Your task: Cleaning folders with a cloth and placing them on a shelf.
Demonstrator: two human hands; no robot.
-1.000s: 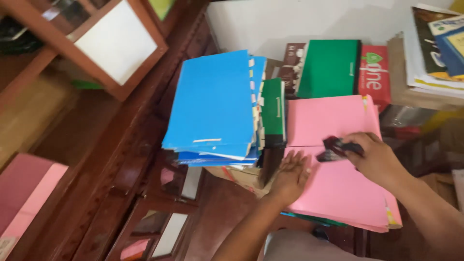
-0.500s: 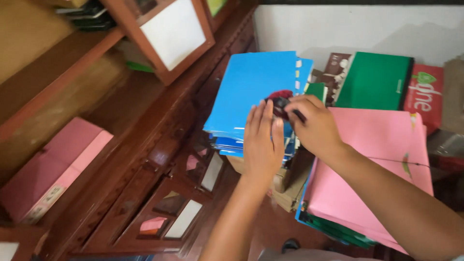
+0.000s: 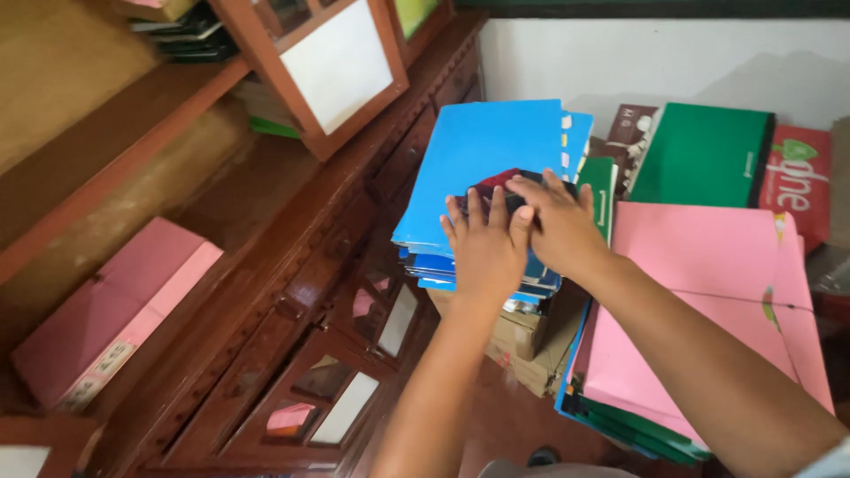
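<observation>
Two hands meet on top of a stack of blue folders (image 3: 485,159). Left hand (image 3: 485,243) lies flat, fingers spread and released, palm pressing the top folder. Right hand (image 3: 560,223) lies partly over it; whether its fingers grip anything cannot be told. Small dark red-and-black object (image 3: 500,184) rests on the blue stack, just beyond the left fingertips and under the right fingers. Cardboard box (image 3: 522,341) sits beneath the blue stack. Pink folders (image 3: 708,292) lie to the right on darker ones. Green folder (image 3: 704,155) stands farther back. Wooden cabinet (image 3: 292,292) at left holds a pink box (image 3: 115,305) on its shelf.
</observation>
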